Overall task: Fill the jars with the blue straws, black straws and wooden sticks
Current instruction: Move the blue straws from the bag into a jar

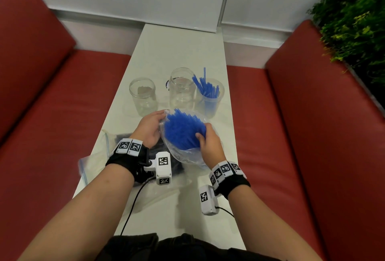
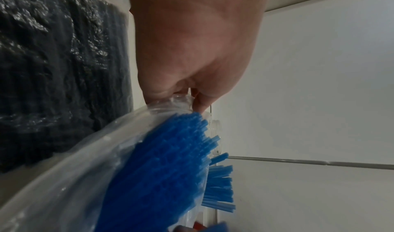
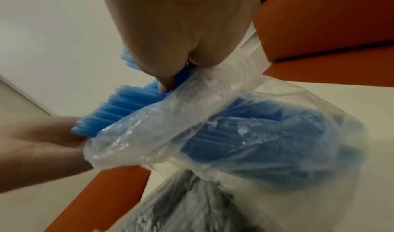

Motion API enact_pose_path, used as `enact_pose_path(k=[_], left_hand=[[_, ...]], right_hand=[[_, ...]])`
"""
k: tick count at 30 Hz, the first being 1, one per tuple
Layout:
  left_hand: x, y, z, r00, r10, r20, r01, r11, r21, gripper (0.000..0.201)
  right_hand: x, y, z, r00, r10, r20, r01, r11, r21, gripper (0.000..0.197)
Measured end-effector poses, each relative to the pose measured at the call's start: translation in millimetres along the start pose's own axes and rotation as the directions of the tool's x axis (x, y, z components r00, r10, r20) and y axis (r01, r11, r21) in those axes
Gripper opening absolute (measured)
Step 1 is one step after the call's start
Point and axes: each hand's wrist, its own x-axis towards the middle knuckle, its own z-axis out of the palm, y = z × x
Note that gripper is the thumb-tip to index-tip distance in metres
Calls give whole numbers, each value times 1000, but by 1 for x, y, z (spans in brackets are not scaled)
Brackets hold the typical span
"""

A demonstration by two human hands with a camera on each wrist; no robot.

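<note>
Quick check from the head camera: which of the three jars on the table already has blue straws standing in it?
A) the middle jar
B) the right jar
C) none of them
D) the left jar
B: the right jar holds a loose bunch of blue straws, while the left jar and middle jar hold no straws.

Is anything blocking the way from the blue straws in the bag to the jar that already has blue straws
Nothing visible does. The right hand pinches blue straws at the open mouth of the plastic bag, which the left hand holds. The jar with blue straws stands just beyond, mouth open, table bare between.
</note>
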Motion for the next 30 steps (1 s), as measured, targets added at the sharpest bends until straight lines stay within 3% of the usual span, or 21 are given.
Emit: enact_pose_path(k=[5,10,16,20,22,26,30], left_hand=[[6,5,3,999,53,5,-53,998,-17,25],[8,1,-2,999,25,22,-26,999,29,26],[11,3,-4,1000,0,31,0,1000,11,27],[12,5,1,999,-31,40,31,999,-3,28],[13,7,3,998,-42,41,43,999,-8,28],[17,10,5,997,-68,43,68,998,12,27],[22,11,7,996,-77,38,76,997,31,26]], right_hand=[[17,-17,-16,997,-29,-77,39,990,136,14],[22,-22,-19,989,55,136,-79,982,174,13],[42,-56,-45,990,-84,-111,116,940,322,9],[34,-59,-37,999,14,29,-21,966,259,8],[38,-71,-45,999,0,53,-14,966,257,7],[66,-131,-94,972,-214,-92,231,936,265,15],[104,-187,-152,819,-453,-352,564,749,347,8]])
